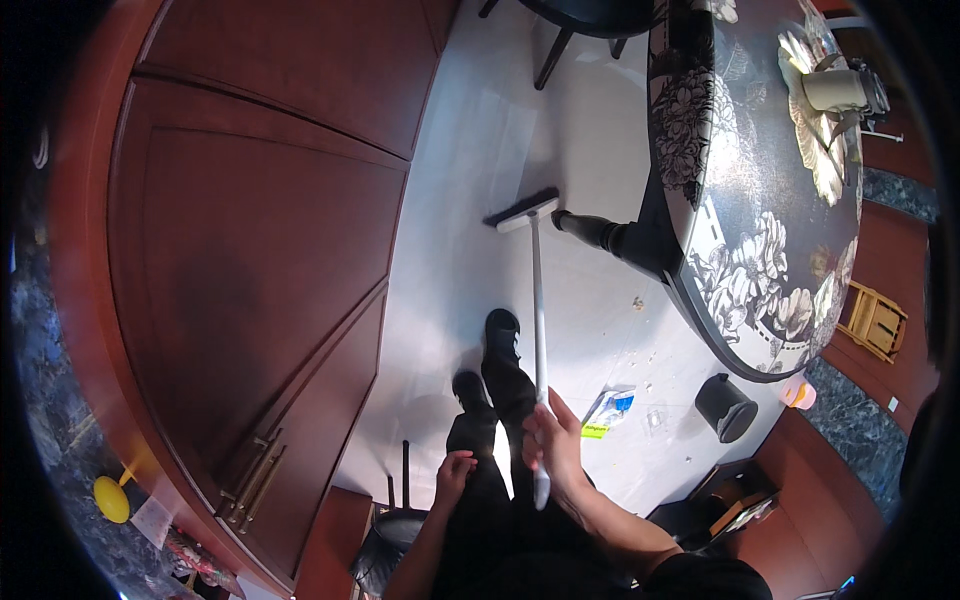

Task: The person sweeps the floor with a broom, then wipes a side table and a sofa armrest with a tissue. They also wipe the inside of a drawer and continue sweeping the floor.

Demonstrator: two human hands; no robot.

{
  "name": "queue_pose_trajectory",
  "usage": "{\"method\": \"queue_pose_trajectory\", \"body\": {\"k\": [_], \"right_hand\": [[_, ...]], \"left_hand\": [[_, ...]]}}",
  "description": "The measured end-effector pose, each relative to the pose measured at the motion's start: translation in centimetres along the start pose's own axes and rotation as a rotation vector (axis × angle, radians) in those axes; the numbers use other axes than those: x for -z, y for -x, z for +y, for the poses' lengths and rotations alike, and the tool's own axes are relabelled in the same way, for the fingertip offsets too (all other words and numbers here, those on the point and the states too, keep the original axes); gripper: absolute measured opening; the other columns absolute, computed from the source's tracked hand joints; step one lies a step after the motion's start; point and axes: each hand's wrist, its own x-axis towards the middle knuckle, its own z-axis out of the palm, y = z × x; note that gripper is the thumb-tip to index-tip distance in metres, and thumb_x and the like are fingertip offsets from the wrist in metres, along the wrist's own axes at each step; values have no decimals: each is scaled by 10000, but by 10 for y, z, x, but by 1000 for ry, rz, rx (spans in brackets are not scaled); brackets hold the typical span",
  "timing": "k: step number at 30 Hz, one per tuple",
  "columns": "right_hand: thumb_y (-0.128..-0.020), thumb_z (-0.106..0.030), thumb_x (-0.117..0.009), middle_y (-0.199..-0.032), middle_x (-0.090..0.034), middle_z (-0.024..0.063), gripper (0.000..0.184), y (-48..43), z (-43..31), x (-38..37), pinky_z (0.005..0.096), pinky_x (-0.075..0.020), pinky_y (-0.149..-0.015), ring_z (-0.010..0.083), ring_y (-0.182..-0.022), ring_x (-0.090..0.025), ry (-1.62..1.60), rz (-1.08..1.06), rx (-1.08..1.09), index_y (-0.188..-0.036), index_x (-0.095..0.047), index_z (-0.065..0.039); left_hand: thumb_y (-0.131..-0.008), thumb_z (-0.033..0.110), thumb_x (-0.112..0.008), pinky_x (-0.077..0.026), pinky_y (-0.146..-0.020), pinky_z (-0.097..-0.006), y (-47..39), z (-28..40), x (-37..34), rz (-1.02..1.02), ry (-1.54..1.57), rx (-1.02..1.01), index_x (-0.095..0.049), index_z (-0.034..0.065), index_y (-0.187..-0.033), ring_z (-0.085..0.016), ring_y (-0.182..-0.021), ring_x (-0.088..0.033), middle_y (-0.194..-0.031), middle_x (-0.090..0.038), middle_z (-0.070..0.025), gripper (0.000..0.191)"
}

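My right hand is wrapped around the upper end of a long white broom handle. At its far end, the white broom head with dark bristles rests on the pale tiled floor. The head lies beside a dark turned table leg. My left hand hangs free over my dark trousers, its fingers curled and nothing visible in them. To the right of my feet lie a plastic packet with blue and green parts and several small crumbs.
A round table with a floral cover stands at right, a jar on it. Below it is a dark bin. Reddish-brown cabinets line the left side. A dark stool is at the top; a black bag-lined bin stands lower left.
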Motion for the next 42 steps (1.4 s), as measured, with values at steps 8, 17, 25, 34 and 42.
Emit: {"method": "queue_pose_trajectory", "body": {"k": [8,17,25,34,42], "right_hand": [[-1079,-129,-496,-639,-523,30,489,-97,-34,-16,263,-392,-297,142,-345,-488,141,-193,322,-1554,-426,-39],[-1047,-158,-514,-742,-564,29,143,-232,-64,-53,265,-396,-398,90,-453,-423,-133,-360,344,-1092,-614,-65],[-1071,-160,-499,-751,-511,16,455,-76,127,36,231,-331,-374,75,-452,-364,-397,-119,103,-1524,-460,-140],[-1075,-146,-494,-748,-506,11,489,-1,202,42,230,-339,-390,75,-466,-382,-464,-1,72,-1558,-427,-116],[-1037,-111,-585,-716,-548,34,629,43,259,125,268,-387,-337,103,-414,-444,-249,310,184,-1626,-367,-126]], "left_hand": [[-1071,181,-579,-548,-827,-292,7,-9,28,63,-15,12,-641,52,-1242,-156,-945,-699,-1053,-750,-85,223],[-1077,182,-577,-563,-822,-284,13,-20,84,-22,-100,3,-624,44,-1269,-153,-943,-705,-1067,-741,-80,242],[-1050,93,-563,-572,-824,-301,8,-18,110,-96,-227,-172,-642,22,-1228,-180,-931,-719,-1050,-747,-114,208],[-1027,72,-559,-572,-823,-307,10,-35,125,-139,-278,-129,-647,27,-1222,-180,-942,-716,-1058,-750,-100,218],[-1049,90,-573,-548,-840,-289,15,-46,122,-208,-422,-132,-642,48,-1232,-151,-956,-693,-1069,-735,-78,200]]}}
